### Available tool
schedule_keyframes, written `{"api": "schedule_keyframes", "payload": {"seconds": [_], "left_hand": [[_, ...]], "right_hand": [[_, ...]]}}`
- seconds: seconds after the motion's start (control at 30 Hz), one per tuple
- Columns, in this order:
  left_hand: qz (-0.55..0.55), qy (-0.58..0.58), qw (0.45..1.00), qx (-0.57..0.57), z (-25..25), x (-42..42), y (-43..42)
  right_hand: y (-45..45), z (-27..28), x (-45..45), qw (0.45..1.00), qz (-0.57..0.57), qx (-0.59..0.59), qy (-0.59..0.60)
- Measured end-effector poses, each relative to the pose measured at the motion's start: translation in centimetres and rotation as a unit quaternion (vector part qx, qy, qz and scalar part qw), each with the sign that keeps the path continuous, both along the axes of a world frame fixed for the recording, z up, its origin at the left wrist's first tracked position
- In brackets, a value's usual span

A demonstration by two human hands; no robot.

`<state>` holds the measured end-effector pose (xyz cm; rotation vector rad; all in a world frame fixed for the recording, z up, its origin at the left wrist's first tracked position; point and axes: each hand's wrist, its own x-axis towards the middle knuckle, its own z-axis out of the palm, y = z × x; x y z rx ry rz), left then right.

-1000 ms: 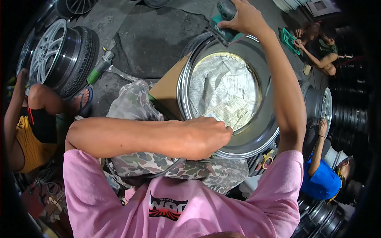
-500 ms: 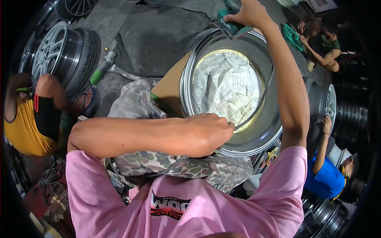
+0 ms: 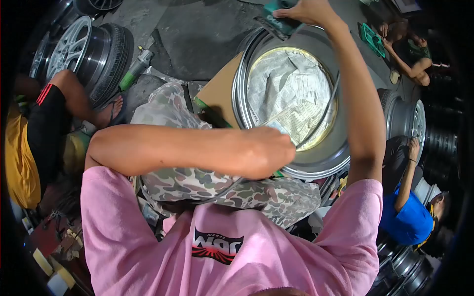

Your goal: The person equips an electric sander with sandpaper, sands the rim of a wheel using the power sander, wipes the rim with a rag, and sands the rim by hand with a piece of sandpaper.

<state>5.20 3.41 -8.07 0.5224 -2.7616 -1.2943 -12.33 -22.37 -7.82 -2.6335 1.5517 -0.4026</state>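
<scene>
The wheel rim (image 3: 240, 93) leans in front of the knees, its inside covered with crumpled newspaper (image 3: 291, 91) inside a yellowish ring. My left hand (image 3: 264, 152) is a closed fist over the rim's near left edge. A black cable (image 3: 321, 123) runs from this fist across the newspaper toward the far right edge. Above the rim's far edge, my right hand (image 3: 308, 11) grips a teal power sander (image 3: 279, 22), partly cut off by the frame's top. Cardboard (image 3: 219, 93) stands against the rim's left side.
A green-handled grinder (image 3: 136, 69) lies on the floor. Spoked wheels (image 3: 69, 49) and a tyre (image 3: 113, 64) stand at left, beside a seated person (image 3: 44, 133). Two people are at right, one in blue (image 3: 407, 217) by a wheel (image 3: 418, 123), another holding a green basket (image 3: 373, 39).
The view has shifted, with the rim now higher in frame. The sander has moved toward the top edge. The cable now lies across the newspaper. The person at left has shifted posture.
</scene>
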Motion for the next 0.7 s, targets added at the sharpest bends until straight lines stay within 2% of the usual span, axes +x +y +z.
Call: {"api": "schedule_keyframes", "payload": {"seconds": [0.03,0.07,0.1,0.13,0.17,0.2,0.23,0.3,0.33,0.37,0.4,0.5,0.57,0.6,0.7], "left_hand": [[0.004,-0.034,0.999,0.016,0.6,0.1,-0.8],[0.054,-0.091,0.994,0.003,2.4,0.5,-1.9],[0.1,-0.066,0.988,-0.098,2.9,1.2,-3.3],[0.207,0.045,0.968,-0.137,4.7,2.8,-4.8],[0.335,0.164,0.925,-0.078,5.2,3.8,-6.1],[0.434,0.207,0.875,-0.055,6.6,4.8,-6.1],[0.44,0.206,0.871,-0.078,6.9,4.8,-6.3],[0.425,0.2,0.868,-0.162,6.3,4.8,-7.7],[0.405,0.196,0.864,-0.224,5.4,4.7,-8.6],[0.353,0.186,0.861,-0.314,2.2,4.3,-8.7],[0.379,0.14,0.878,-0.257,0.3,3.7,-8.3],[0.414,0.107,0.861,-0.275,-2.8,2.9,-12.5],[0.436,0.158,0.861,-0.207,-0.7,2.4,-14.2],[0.466,0.161,0.832,-0.256,-0.5,1.9,-15.2],[0.5,0.168,0.814,-0.245,-0.5,1.3,-13.5]], "right_hand": [[1.2,0.1,1.3,1.0,0.028,0.005,-0.002],[2.7,0.4,2.6,0.998,0.056,0.01,-0.005],[4.4,0.7,3.8,0.996,0.085,0.016,-0.007],[6.0,1.0,5.1,0.994,0.084,0.067,-0.036],[7.6,1.3,5.8,0.988,0.083,0.116,-0.064],[9.2,-0.3,5.5,0.981,0.172,0.045,-0.073],[10.9,-1.7,5.2,0.962,0.259,-0.027,-0.081],[16.4,0.9,6.1,0.984,0.165,0.054,0.042],[16.8,-0.1,5.3,0.977,0.213,0.016,0.01],[17.5,-2.1,4.2,0.966,0.257,-0.018,-0.022],[16.9,-3.6,3.7,0.941,0.305,-0.12,-0.079],[14.0,-2.5,3.5,0.975,0.207,0.06,0.056],[10.2,-3.9,3.2,0.979,0.202,-0.017,-0.005],[9.1,-4.1,3.9,0.969,0.219,-0.097,-0.052],[10.7,-4.5,3.4,0.979,0.187,-0.085,0.016]]}}
